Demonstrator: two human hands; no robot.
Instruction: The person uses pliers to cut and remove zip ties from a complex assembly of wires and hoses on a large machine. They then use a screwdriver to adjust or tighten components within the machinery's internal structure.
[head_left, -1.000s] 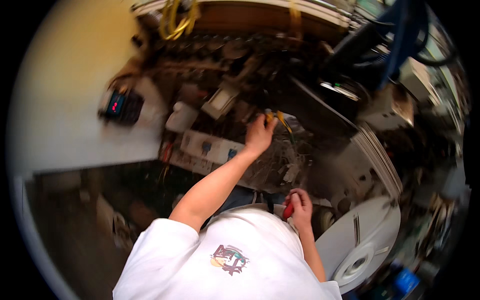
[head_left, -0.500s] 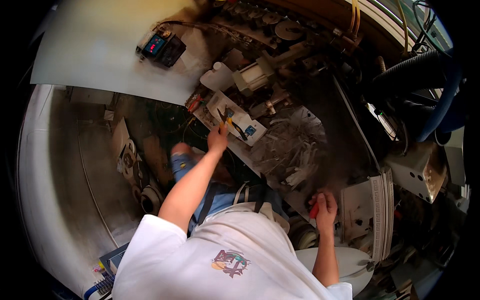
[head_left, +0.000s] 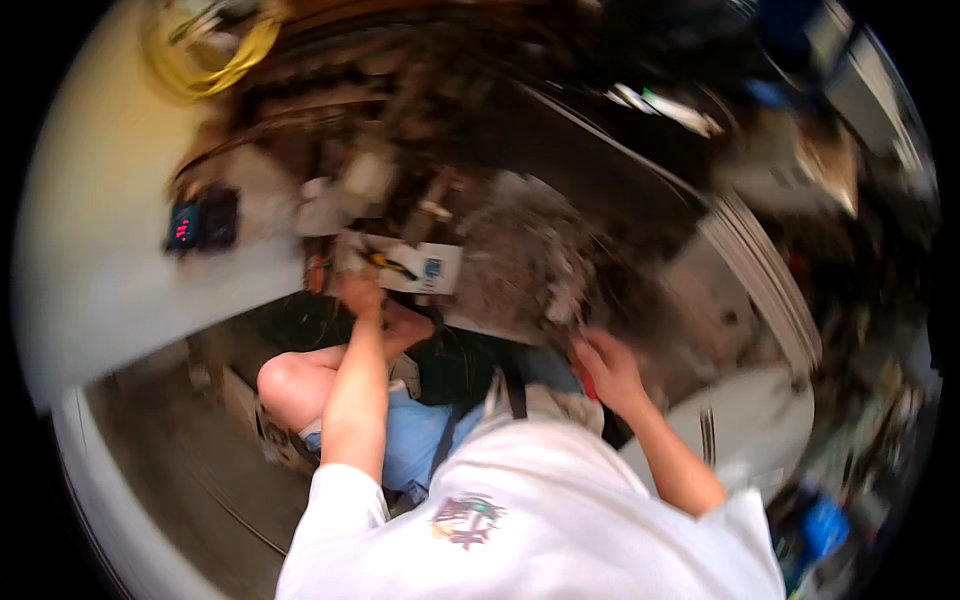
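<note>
Head view. Left hand: fingers bent, at the left end of a white panel, just beside a yellow-and-black tool; blurred, cannot tell whether grasping it or released. Placement of that tool: slanting across the panel, between left end and the blue mark near the right edge. Right hand: fingers wrapped around a red-handled tool, well apart from the panel's right edge. Markings: multicoloured print on the white shirt, too blurred for reading; glowing red characters on a display unit, near the right edge of a pale surface, also smeared.
</note>
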